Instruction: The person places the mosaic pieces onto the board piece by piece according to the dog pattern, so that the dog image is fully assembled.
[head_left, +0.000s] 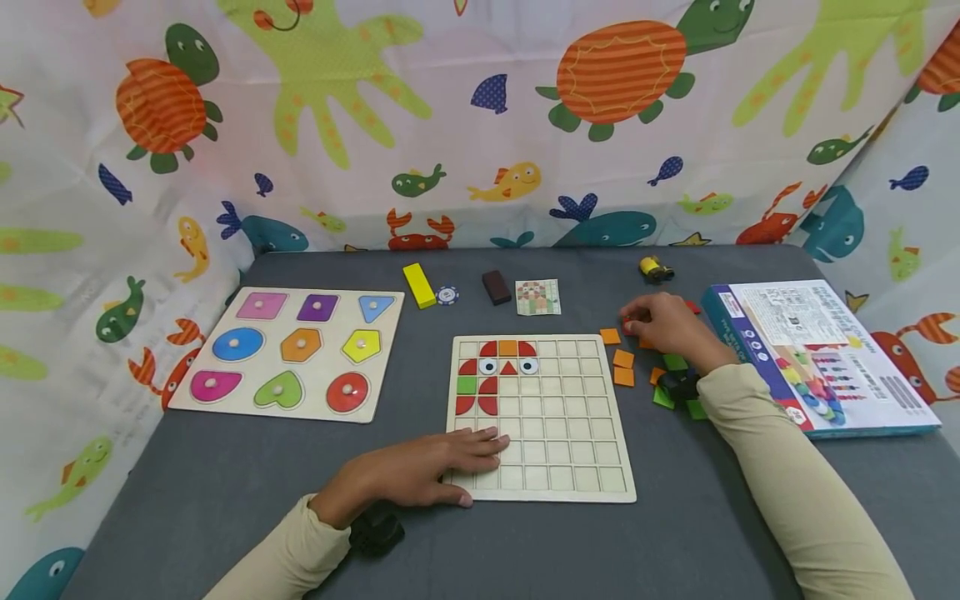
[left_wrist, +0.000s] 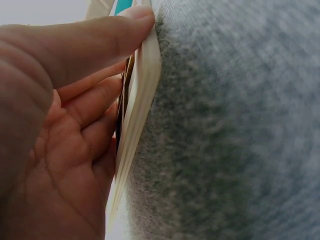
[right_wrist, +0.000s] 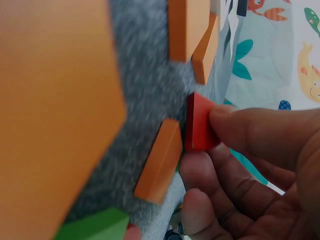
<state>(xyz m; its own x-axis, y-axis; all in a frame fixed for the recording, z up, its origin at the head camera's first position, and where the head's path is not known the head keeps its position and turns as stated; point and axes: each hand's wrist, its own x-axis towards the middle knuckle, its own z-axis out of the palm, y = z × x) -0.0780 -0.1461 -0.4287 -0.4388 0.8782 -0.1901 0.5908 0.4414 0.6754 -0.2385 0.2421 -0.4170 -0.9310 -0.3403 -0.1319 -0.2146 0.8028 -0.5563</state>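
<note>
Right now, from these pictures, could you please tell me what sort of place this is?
Probably a children's play or learning corner, judging by the backdrop printed with cartoon sea animals, the shape board with bright pieces, and the grid board partly filled with coloured tiles.

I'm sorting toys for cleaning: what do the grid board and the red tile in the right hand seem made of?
Grid board: probably plywood, pale and matt; its edge shows layered lines.
Red tile: painted wood or plastic; smooth, evenly coloured faces leave it open.
</note>
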